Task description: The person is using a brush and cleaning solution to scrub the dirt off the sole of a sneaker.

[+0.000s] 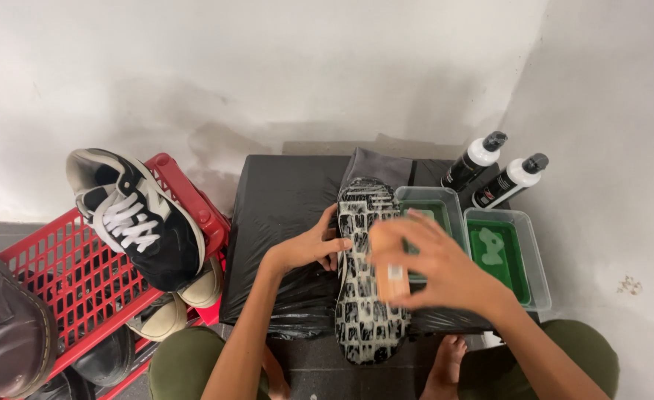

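Left hand (pixel 314 248): it holds the side of a shoe (pixel 368 296), with the fingers curled on the shoe's edge.
Right hand (pixel 434 267): it is closed around a small brush (pixel 386 270) with a light wood back. The hand looks blurry.
Shoe: it lies upside down on the table (pixel 282 215), with the sole facing up. The sole has a black and grey block pattern. The heel end sticks out over the near edge of the table.
Brush: it sits on top of the sole, near the middle.
Table: low and covered in black plastic.
Tubs: two clear tubs (pixel 523 255) with green water stand just to the right of the shoe, side by side.
Bottles: two black bottles (pixel 501 170) with white tops lie behind the tubs, near the wall.
Red basket (pixel 75 274): it stands to the left of the table. A black and white sneaker (pixel 138 218) rests on its rim.
Brown boot (pixel 5 326): it is at the far left edge.
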